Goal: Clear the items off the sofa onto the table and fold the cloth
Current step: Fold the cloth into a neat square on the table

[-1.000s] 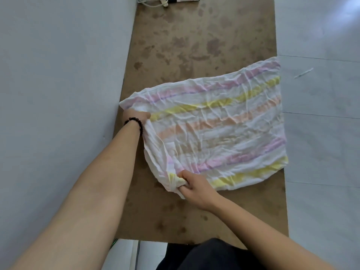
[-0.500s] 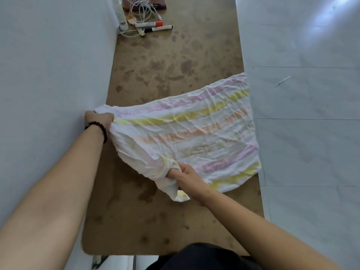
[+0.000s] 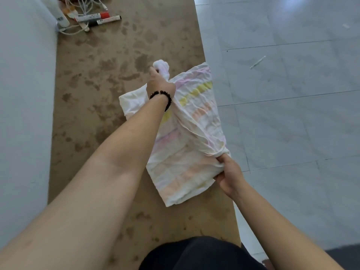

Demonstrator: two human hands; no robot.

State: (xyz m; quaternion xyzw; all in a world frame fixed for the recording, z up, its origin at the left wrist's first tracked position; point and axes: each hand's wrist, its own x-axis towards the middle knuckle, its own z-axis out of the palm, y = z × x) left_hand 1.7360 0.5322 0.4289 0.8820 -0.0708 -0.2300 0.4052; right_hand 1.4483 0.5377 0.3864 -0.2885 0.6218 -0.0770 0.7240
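Observation:
A white cloth (image 3: 187, 152) with pink, yellow and orange stripes lies on the brown stained table (image 3: 93, 90), folded over itself near the table's right edge. My left hand (image 3: 160, 82), with a black bead bracelet at the wrist, grips a bunched corner at the cloth's far end. My right hand (image 3: 228, 172) pinches the near right corner at the table's edge. The fabric is pulled taut between both hands, and a white flap sticks out to the left under my left forearm.
At the far left of the table lie two markers (image 3: 97, 17), a tangle of white cable (image 3: 83, 8) and a white bottle (image 3: 57, 12). A pale wall runs along the left. Pale floor tiles (image 3: 292, 114) lie to the right.
Both hands carried the cloth's left edge across to the right, folding the cloth in half. My left hand went from the wall side to the far right; my right hand moved to the table's right edge.

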